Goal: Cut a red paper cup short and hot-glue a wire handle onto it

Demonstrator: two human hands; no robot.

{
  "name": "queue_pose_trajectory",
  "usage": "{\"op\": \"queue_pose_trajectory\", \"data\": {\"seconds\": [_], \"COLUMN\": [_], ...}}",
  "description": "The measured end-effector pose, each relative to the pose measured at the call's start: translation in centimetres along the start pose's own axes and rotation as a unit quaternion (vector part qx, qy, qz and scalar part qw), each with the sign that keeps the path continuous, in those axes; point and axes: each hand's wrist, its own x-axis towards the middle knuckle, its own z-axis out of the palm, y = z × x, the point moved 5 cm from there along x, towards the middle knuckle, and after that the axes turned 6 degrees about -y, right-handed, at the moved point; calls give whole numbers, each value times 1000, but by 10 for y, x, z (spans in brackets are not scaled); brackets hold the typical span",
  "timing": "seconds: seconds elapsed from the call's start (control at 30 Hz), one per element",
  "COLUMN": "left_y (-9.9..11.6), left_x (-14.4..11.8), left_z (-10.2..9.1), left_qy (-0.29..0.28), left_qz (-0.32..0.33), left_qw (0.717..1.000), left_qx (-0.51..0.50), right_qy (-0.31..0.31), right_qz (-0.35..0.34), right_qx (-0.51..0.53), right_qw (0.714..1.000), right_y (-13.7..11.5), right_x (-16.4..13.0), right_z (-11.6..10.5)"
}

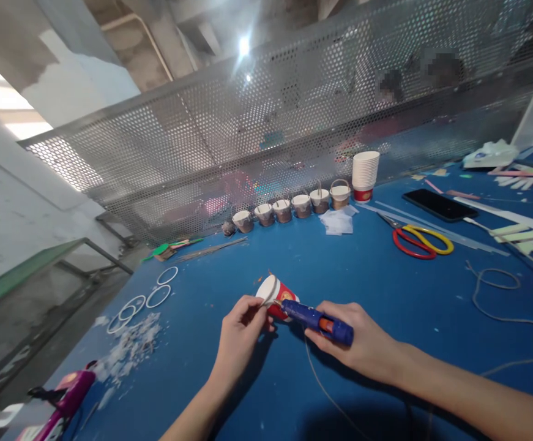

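My left hand is closed on a red and white paper cup, which lies tilted over the blue table. A thin grey cord runs around the cup's rim, and my left fingertips press on it there. In my right hand is a dark blue hot glue gun, its nozzle at the cup's rim beside my left fingers. From below the cup a length of cord trails toward the table's near edge. The trigger side of the glue gun is partly hidden by my fingers.
Along the back stand several wrapped cups and a stack of paper cups. To the right lie scissors, a phone and loose cord. White rings, glue scraps and a magenta tool lie left.
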Motion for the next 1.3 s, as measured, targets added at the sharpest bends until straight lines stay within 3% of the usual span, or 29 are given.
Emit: {"op": "queue_pose_trajectory", "data": {"seconds": [0.43, 0.67, 1.3], "left_y": [9, 8, 12], "left_x": [-4, -5, -4], "left_z": [7, 5, 6], "left_qy": [-15, -11, -20], "left_qz": [34, 35, 36], "left_qw": [998, 998, 997], "left_qx": [48, 52, 65], "right_qy": [14, 28, 12], "right_qz": [-59, -36, -60], "right_qx": [-89, -119, -162], "right_qw": [994, 992, 985], "right_y": [-6, -4, -5], "right_x": [-1, -3, -4], "right_z": [10, 5, 10]}}
